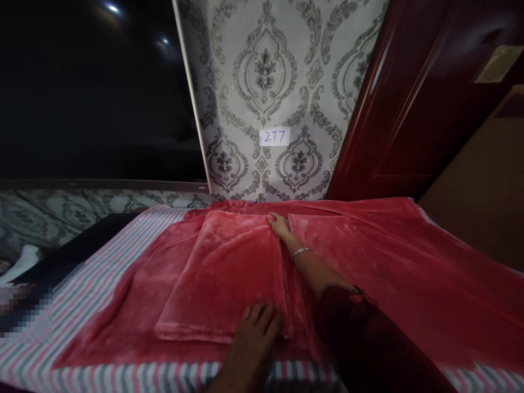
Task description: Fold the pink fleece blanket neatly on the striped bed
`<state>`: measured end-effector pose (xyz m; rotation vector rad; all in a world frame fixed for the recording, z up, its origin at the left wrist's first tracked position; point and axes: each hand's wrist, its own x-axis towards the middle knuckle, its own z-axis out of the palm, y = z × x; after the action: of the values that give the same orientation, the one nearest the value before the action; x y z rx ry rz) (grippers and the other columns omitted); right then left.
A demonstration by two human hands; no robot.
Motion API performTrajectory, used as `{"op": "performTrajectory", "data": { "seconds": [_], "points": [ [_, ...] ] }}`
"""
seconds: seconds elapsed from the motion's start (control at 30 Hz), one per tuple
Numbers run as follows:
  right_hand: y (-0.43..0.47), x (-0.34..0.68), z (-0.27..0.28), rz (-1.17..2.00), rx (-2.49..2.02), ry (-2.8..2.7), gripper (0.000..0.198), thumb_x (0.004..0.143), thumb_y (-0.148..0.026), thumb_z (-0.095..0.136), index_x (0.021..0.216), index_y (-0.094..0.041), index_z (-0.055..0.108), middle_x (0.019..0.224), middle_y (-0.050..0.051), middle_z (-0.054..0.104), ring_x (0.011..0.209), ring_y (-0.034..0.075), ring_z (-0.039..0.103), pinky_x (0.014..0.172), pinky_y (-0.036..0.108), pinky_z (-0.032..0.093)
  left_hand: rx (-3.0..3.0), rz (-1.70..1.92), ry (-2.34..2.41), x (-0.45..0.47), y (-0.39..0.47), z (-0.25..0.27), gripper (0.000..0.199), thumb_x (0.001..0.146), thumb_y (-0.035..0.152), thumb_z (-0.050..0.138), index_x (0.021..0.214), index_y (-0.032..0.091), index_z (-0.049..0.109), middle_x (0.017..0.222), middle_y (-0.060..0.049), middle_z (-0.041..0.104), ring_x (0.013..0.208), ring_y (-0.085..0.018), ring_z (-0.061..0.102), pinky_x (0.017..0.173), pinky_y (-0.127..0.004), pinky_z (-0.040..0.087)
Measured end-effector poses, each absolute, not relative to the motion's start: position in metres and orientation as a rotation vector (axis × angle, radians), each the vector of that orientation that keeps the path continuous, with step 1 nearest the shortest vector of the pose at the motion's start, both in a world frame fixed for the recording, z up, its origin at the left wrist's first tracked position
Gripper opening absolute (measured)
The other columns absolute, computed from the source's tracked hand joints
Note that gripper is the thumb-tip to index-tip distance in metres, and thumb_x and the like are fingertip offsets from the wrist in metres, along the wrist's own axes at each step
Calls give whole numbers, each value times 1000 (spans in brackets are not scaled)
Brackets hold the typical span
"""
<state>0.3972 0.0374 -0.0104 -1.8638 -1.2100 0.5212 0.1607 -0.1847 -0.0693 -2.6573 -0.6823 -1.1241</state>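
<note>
While your right hand [279, 225] is at the far right corner of the folded blanket [229, 273] in the head view, your left hand [256, 327] is at its near edge, right of middle. Right grip: clenched, thumb and fingers pinching the corner. Left grip: fingers lie over the near edge, thumb hidden, so you can't tell whether it grasps or just rests. Left hand is dim and a bit blurred. Your right arm reaches in from lower right, bracelet [300, 252] at the wrist, dark red sleeve [364, 322] up the arm.

Folded blanket: red, plush, lying flat, roughly rectangular, layers showing along the near edge, a soft crease across its upper part. It sits on the red spread [426, 284], near the middle of your view. The spread shows on both sides of it and runs well off to the right; a flap [327, 232] of the same red lies just right of your right hand.

Under the spread, striped sheet [98, 273], pink, gray and white, visible at left and along the near edge. Behind: patterned wallpaper [265, 65] with a paper label [274, 136] reading 277. Dark screen [90, 98] upper left, glossy red-brown wood panel [393, 120] upper right. Lower left corner is pixelated, can't read it.
</note>
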Motion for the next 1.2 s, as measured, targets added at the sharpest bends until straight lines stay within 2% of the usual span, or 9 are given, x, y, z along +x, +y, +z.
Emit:
{"op": "performTrajectory", "data": {
  "seconds": [0.1,0.2,0.4,0.5,0.63,0.77,0.87,1.07,1.2],
  "points": [
    [38,398,-11,543,-1894,-1185,62,88,-23,59,149,-16,46,143,13,58,129,20,57,108,31,43,-2683,-1131,-660,162,-188,-64,29,87,12,54,113,18,66,109,-11,72,103,-25,61,86,-39,47],
    [29,397,-11,555,-1905,-1190,75,86,-28,63,154,-15,36,144,16,56,129,24,57,107,35,44,-2760,-967,-656,158,-191,-53,33,87,13,56,119,18,64,116,-11,71,106,-25,61,88,-39,47],
    [-14,388,-14,536,-1856,-1326,85,75,-19,69,153,-22,39,137,9,61,122,26,60,103,35,47,-2791,-877,-747,158,-194,-42,35,89,17,56,123,20,63,126,-12,68,111,-26,59,91,-42,46],
    [-31,387,-13,480,-1905,-1365,69,75,-16,65,142,-21,51,124,7,67,109,24,65,94,33,51,-2778,-873,-727,164,-196,-43,31,90,15,55,118,19,65,125,-11,69,106,-25,60,86,-40,46],
    [-49,387,-10,432,-1980,-1356,40,82,-26,63,121,-17,61,104,7,70,91,22,66,80,30,52,-2741,-961,-708,166,-199,-45,29,89,12,57,116,17,66,123,-11,70,106,-24,60,87,-39,45],
    [-69,383,-9,357,-2038,-1413,26,85,-38,64,103,-18,65,97,7,70,87,20,64,74,27,47,-2757,-965,-785,165,-202,-42,30,87,22,66,117,18,66,122,-12,70,110,-26,59,90,-42,44],
    [-82,378,-8,324,-2095,-1483,26,86,-45,65,88,-19,68,90,7,71,83,20,64,68,26,44,-2734,-955,-777,168,-203,-41,25,91,22,61,115,18,67,122,-12,70,107,-25,60,90,-41,45],
    [-95,380,-1,341,-2173,-1540,18,87,-34,63,81,-18,70,80,7,71,76,21,64,63,27,42,-2706,-1062,-684,175,-205,-49,21,91,11,54,107,16,68,116,-11,73,101,-22,61,86,-38,46],
    [-100,385,4,360,-2192,-1551,15,87,-31,64,87,-17,72,80,8,70,78,23,65,65,28,45,-2682,-1039,-660,176,-207,-50,25,91,11,54,111,17,67,117,-12,72,100,-23,62,83,-37,46]
  ]
}}
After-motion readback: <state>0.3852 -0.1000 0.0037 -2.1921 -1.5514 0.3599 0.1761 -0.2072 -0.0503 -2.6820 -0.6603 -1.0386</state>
